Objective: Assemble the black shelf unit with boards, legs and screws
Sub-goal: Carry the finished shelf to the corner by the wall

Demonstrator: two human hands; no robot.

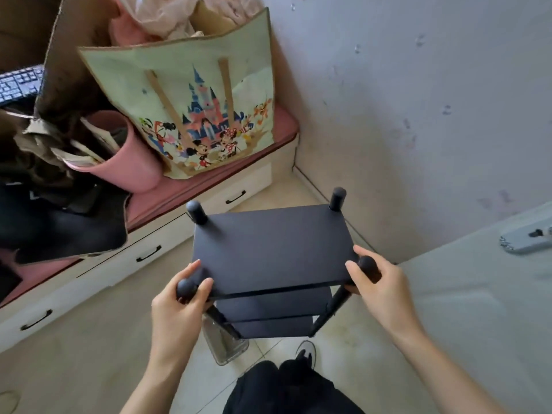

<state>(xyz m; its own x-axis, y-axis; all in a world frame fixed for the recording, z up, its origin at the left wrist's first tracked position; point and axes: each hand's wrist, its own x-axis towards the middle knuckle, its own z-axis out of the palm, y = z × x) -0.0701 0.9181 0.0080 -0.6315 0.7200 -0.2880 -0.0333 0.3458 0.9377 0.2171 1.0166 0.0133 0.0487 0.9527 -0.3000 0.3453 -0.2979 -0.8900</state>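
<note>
The left hand (179, 297) grips one near leg (185, 289) of the black shelf unit (270, 249). The right hand (375, 282) grips the other leg (368, 265).

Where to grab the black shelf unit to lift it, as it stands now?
Probably the two near post tops, from above. The black shelf unit stands upright, posts poking above the top board; left hand and right hand already wrap the near pair, one per side, keeping it balanced.
</note>
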